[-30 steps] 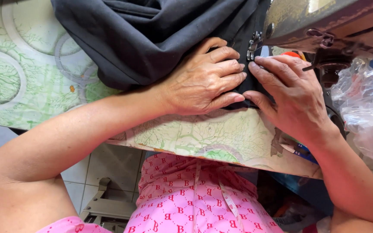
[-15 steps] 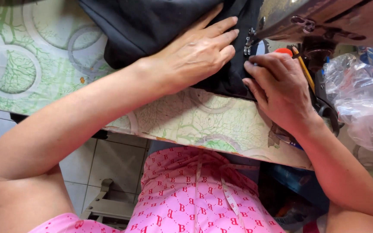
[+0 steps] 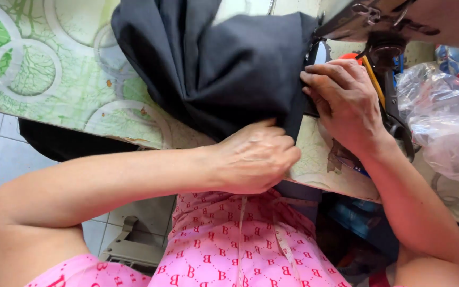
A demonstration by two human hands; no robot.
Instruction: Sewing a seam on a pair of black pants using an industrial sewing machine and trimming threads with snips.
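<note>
A dark grey cloth (image 3: 213, 69) lies bunched on a table covered in a green and white patterned sheet (image 3: 43, 79). My left hand (image 3: 253, 159) grips the cloth's near edge at the table's front edge, fingers curled over the fabric. Further back, my right hand (image 3: 343, 103) presses flat on the cloth's right edge, just beside the sewing machine's needle area (image 3: 314, 50). The sewing machine's body (image 3: 378, 21) crosses the top right corner.
A crumpled clear plastic bag (image 3: 442, 122) lies to the right of the machine. Scissors (image 3: 394, 117) with a yellow pencil sit by my right wrist. A measuring tape (image 3: 282, 244) hangs over my pink lap. Tiled floor and a treadle frame (image 3: 128, 244) are below.
My left hand slid from the top of the cloth back to the table's front edge and closed on the fabric. The cloth shifted toward me; my right hand stayed by the needle.
</note>
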